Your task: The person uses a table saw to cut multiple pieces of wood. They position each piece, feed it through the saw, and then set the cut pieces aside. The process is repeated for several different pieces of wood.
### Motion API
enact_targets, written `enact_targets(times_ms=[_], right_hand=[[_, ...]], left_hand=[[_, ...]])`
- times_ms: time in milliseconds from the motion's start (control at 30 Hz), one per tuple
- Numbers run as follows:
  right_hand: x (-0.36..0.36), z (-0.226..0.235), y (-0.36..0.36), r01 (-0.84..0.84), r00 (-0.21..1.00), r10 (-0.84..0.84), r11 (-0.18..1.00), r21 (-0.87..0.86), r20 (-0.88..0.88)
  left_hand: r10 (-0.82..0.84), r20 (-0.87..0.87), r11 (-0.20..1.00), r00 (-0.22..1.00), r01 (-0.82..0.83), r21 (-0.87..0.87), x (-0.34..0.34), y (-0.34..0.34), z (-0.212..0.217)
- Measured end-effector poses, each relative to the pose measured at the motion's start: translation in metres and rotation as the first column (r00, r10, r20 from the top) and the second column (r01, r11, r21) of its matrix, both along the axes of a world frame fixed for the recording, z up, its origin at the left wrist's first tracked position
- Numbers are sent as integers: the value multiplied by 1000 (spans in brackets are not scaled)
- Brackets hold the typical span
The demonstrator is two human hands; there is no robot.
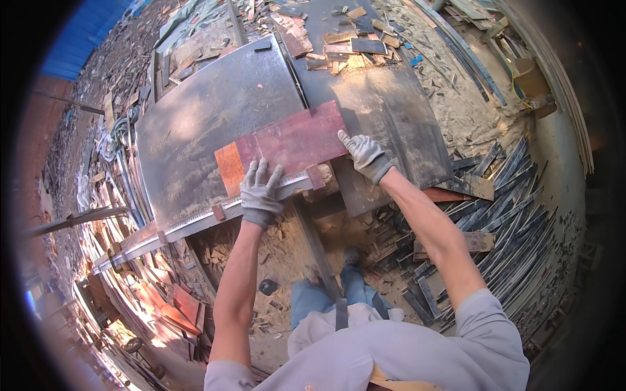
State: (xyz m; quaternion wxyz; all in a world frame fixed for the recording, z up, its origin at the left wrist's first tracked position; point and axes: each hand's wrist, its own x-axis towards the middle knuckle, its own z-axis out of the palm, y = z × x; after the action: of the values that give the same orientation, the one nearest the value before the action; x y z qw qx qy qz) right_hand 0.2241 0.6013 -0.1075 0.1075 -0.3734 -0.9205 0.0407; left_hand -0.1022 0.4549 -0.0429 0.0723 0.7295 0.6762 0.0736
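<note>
A long reddish plywood board [290,140] lies across the dark worktable, with an orange patch at its left end. My left hand [261,192], in a grey work glove, rests flat with spread fingers on the board's near edge. At its right end my gloved right hand [367,156] grips the edge, thumb on top and the other fingers curled partly out of sight. A ruled metal strip [189,223] runs along the table's front edge, just under the board. Small reddish blocks [218,212] sit along that strip.
The dark tabletop [195,124] has a gap beside a second dark panel [391,124]. Wood offcuts [355,49] are heaped at its far end. Long dark strips [502,215] pile up on the right, and reddish scraps [176,306] lie lower left. A table leg [313,247] stands before my legs.
</note>
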Motion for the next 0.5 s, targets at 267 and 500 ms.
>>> enact_targets(times_ms=[267, 500], right_hand=[[-11, 0, 25, -25, 995, 28, 999, 40, -94], [-17, 3, 36, 4, 999, -5, 1000, -3, -51]], left_hand=[[-12, -25, 1000, 1000, 12, 7, -14, 22, -3], [-18, -31, 999, 999, 20, 46, -19, 36, -4]])
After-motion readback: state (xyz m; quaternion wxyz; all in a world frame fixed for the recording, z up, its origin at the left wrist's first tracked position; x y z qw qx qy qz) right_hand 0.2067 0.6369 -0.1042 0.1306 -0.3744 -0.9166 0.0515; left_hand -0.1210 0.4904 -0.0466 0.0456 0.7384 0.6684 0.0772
